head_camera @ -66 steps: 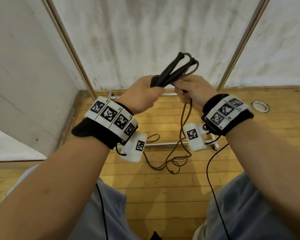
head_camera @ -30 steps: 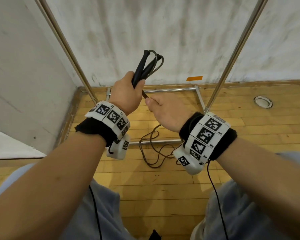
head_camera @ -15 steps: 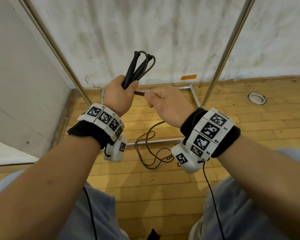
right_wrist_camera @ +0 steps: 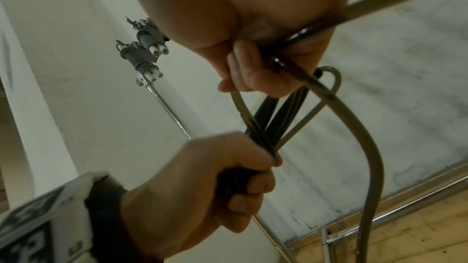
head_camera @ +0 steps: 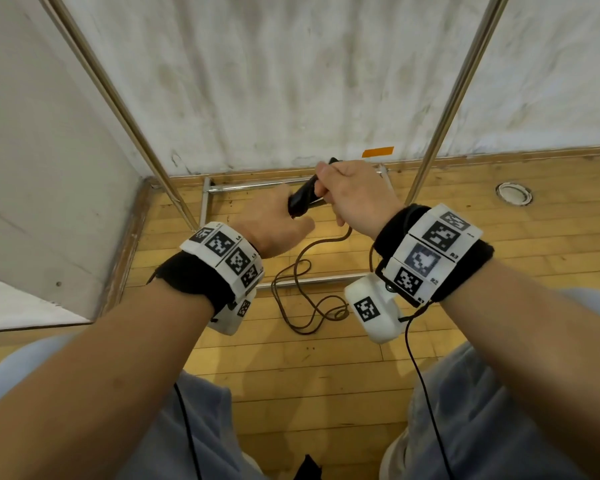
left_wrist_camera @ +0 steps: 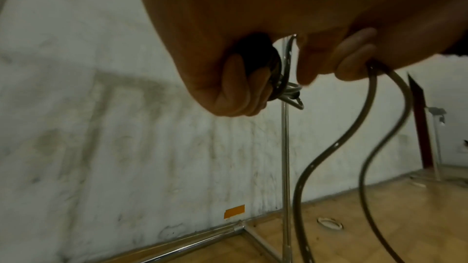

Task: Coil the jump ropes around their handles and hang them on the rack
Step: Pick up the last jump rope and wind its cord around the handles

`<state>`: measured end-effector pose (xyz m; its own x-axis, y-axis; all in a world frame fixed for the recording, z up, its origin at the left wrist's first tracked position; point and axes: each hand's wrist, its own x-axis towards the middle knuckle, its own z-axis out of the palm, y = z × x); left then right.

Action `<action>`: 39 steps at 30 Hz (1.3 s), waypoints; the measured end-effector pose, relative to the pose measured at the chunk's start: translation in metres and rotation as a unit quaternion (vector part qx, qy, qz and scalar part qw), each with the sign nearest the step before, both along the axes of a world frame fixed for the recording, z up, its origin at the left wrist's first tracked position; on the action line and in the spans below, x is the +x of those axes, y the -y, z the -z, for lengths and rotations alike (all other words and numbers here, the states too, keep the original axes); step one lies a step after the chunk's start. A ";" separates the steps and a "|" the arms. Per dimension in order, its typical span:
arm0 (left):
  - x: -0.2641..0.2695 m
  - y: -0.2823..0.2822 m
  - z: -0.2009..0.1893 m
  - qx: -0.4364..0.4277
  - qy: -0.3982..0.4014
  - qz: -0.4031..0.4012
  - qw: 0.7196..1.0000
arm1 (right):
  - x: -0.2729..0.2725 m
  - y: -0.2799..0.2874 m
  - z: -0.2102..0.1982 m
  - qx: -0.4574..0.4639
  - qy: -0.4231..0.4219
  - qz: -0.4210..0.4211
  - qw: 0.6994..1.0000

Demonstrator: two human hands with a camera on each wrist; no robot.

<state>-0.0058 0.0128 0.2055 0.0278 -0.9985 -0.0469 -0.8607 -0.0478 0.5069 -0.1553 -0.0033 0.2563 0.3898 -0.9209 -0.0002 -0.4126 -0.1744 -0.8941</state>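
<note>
A person stands over a wooden floor, both hands raised close together. The left hand is fisted round two black handles held side by side. The right hand pinches the rope near the handles' tips, mid-wrap. One jump rope is visible; its slack trails in loose loops onto the floor between the rack's two uprights. The cord looks light, springy and smooth, likely to unwind unless kept taut; the handles give the firmest hold.
</note>
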 end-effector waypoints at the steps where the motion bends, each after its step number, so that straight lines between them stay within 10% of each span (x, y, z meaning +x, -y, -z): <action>1: -0.004 -0.001 0.002 -0.012 0.032 0.004 0.999 | 0.000 -0.003 0.000 0.002 -0.003 -0.017 1.000; 13: 0.001 -0.001 0.009 0.046 0.098 -0.106 0.989 | -0.004 -0.011 -0.016 -0.038 -0.015 -0.085 0.996; 20: 0.000 -0.012 0.007 0.009 0.130 0.031 0.991 | -0.020 0.032 -0.001 -0.126 -0.139 0.046 0.981; 33: 0.005 -0.028 -0.039 -0.061 -0.120 0.059 0.989 | -0.030 0.055 0.026 0.105 0.120 0.007 0.987; 39: 0.015 -0.019 -0.047 -0.081 -0.187 -0.017 0.979 | -0.011 0.040 0.044 0.153 0.066 -0.066 0.984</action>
